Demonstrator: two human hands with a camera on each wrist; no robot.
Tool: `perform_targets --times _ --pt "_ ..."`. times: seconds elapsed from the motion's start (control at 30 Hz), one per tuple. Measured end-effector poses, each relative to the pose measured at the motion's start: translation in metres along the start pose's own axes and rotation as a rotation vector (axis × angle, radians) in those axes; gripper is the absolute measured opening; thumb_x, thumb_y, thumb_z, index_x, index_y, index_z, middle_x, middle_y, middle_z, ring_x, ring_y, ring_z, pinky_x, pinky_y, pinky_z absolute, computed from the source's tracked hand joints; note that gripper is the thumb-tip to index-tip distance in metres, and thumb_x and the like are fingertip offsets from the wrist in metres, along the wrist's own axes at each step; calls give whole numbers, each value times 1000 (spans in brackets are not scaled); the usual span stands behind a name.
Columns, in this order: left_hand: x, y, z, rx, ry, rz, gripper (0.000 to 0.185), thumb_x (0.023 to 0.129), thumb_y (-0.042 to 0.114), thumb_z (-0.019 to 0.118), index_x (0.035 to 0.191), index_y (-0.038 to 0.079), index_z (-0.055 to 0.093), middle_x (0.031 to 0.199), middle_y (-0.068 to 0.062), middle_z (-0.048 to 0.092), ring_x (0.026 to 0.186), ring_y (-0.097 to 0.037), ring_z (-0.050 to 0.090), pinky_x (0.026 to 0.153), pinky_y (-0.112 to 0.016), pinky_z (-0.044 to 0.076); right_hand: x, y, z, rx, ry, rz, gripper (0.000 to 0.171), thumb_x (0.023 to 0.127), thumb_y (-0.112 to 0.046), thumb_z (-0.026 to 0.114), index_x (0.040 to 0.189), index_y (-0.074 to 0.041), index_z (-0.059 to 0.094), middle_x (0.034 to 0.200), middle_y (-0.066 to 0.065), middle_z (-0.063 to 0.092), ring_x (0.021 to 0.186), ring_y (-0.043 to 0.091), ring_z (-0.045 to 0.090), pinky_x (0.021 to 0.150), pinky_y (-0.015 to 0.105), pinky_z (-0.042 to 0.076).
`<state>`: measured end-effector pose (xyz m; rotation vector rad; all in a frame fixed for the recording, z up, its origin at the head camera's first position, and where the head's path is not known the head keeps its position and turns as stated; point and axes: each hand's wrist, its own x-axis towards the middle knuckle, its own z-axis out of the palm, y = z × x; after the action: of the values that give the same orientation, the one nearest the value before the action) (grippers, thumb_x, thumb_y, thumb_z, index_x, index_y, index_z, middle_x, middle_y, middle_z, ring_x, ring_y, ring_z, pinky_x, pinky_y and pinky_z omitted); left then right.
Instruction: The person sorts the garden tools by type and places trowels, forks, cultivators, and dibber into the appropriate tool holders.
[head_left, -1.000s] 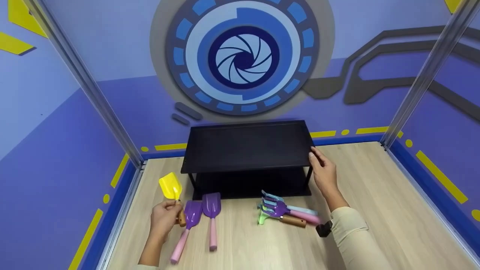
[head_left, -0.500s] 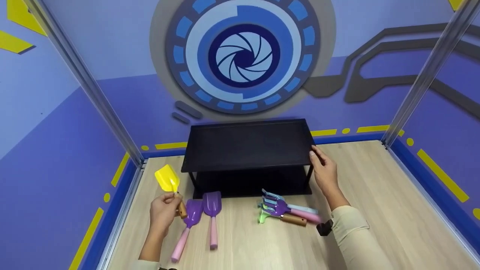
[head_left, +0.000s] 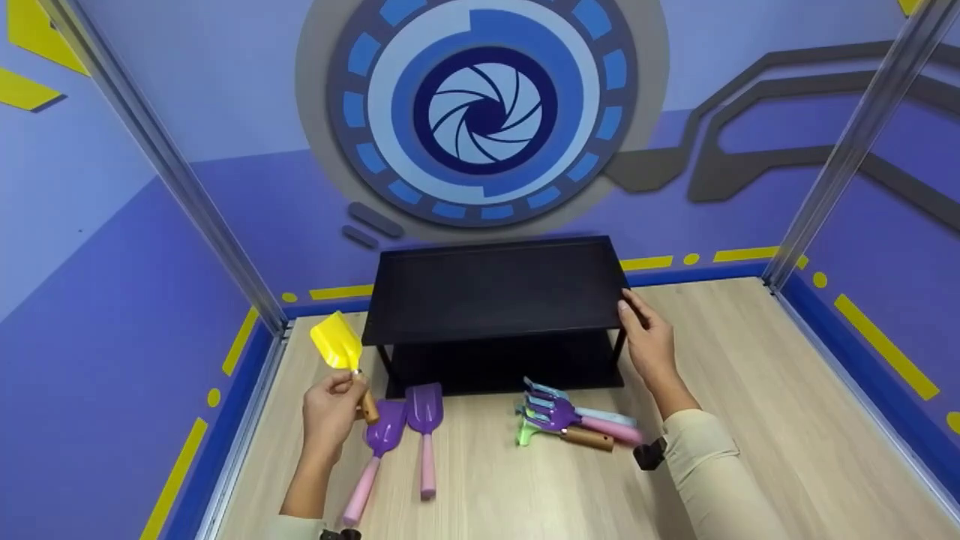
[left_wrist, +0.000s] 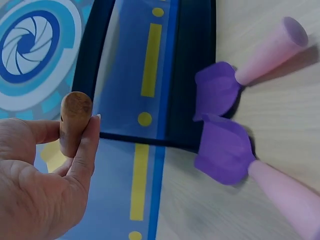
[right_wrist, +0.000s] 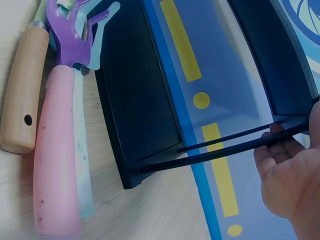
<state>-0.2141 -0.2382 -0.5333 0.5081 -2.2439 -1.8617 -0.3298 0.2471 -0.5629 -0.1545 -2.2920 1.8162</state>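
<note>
My left hand [head_left: 330, 412] pinches the wooden handle of a small yellow trowel [head_left: 337, 341], raised to the left of a black two-tier rack [head_left: 495, 292]. In the left wrist view the handle's end [left_wrist: 76, 105] points at the camera, and the yellow blade is mostly hidden behind the fingers. My right hand [head_left: 651, 346] grips the right side of the rack at its top tier. The right wrist view has its fingers [right_wrist: 270, 155] behind a rack post. Below my left hand lie two purple trowels with pink handles, one slanted [head_left: 386, 431] and one straighter [head_left: 425, 409].
Before the rack's right front lie hand forks in a pile: a purple one [head_left: 555, 415] with a pink handle, a light blue one [head_left: 615, 418], and a green one with a wooden handle [head_left: 589, 439]. Patterned blue walls [head_left: 247, 195] enclose the wooden table [head_left: 735, 390].
My left hand has lifted the yellow trowel a little, up and away from the purple trowels toward the rack's left end. My right hand keeps its grip on the rack.
</note>
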Motion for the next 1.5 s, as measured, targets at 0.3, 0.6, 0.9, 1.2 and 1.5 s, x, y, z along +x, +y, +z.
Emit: perform_targets --times 0.3,0.6,0.9,1.2,1.5 --pt "1 14 18 2 -31 11 34 101 12 70 129 -8 66 101 -10 69 77 -13 70 65 -24 63 0 0 1 -13 -7 8 56 107 -57 56 157 -32 54 166 2 51 150 22 50 125 44 43" --pt "11 26 31 -8 -93 30 35 105 17 69 131 -6 65 109 -16 69 83 -19 77 70 -26 65 1 -1 3 -10 -9 8 55 108 -56 57 157 -33 54 167 1 49 153 23 47 127 44 42" --pt "24 42 50 -12 -111 67 29 103 14 70 120 -8 68 100 -19 74 72 -20 76 62 -28 65 4 0 2 0 -13 34 53 111 -46 55 161 -28 49 170 2 44 157 24 43 130 44 39" --pt "42 65 68 25 -158 54 24 100 11 69 114 -8 71 82 -8 70 62 -18 70 59 -30 64 4 1 1 -19 6 -3 56 108 -56 56 158 -32 53 167 2 49 154 25 48 127 46 43" --pt "52 73 80 130 -169 46 21 100 14 70 109 -4 74 85 -14 73 67 -22 73 65 -31 67 1 0 -1 -17 17 -3 55 108 -56 56 158 -31 54 166 3 50 151 24 50 124 46 45"
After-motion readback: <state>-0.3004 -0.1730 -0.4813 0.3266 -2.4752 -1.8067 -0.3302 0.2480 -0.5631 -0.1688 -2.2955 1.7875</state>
